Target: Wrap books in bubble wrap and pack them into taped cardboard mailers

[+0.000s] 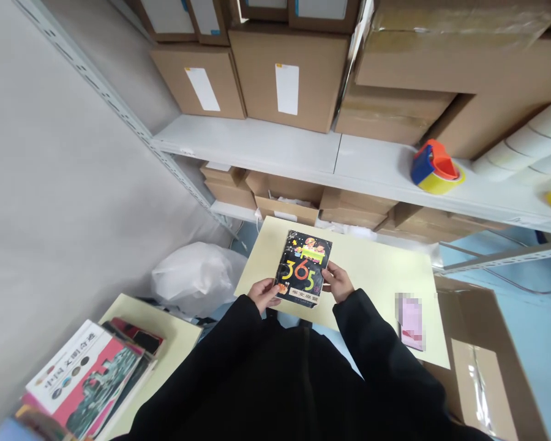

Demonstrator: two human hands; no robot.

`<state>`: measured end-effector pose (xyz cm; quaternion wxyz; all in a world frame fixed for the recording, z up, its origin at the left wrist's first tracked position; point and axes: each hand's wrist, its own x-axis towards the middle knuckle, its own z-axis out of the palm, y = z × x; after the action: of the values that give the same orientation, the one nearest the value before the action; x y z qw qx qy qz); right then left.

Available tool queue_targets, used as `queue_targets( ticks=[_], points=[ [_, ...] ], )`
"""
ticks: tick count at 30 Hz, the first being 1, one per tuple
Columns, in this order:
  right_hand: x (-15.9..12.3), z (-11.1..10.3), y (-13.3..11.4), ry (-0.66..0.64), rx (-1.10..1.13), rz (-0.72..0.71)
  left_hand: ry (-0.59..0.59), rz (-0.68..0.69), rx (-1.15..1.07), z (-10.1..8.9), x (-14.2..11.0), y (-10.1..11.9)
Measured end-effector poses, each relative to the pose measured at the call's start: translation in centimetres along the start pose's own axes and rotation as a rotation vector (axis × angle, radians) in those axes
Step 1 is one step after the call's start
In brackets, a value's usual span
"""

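Observation:
Between my two hands is a black book (303,267) with a large coloured "365" and cartoon figures on its cover, held over the pale yellow table (371,269). My left hand (263,295) grips its lower left corner, thumb on the front cover. On the right edge, my right hand (337,282) pinches the book, with its fingers partly behind it. Whether the book touches the table I cannot tell. To the right lies a pink flat item (411,321), blurred by pixels.
A stack of books (82,373) sits on a second yellow surface at lower left. Ahead, a metal shelf (257,144) holds cardboard boxes (287,73), a tape dispenser (436,168) and white rolls (518,141). A white plastic bag (195,275) is by the wall; an open carton (487,349) stands right.

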<state>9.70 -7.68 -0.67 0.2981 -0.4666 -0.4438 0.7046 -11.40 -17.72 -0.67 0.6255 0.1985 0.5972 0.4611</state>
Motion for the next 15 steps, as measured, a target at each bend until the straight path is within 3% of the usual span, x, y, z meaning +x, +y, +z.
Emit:
queue_targets(
  ticks=[9,15],
  points=[
    [3.0,3.7,-0.8,0.055,0.042,0.033,-0.058,0.051,0.098,-4.1,3.7,1.3],
    [5.8,4.8,-2.6,0.227,0.117,-0.106,-0.133,0.066,0.123,-6.4,5.4,2.7]
  ],
)
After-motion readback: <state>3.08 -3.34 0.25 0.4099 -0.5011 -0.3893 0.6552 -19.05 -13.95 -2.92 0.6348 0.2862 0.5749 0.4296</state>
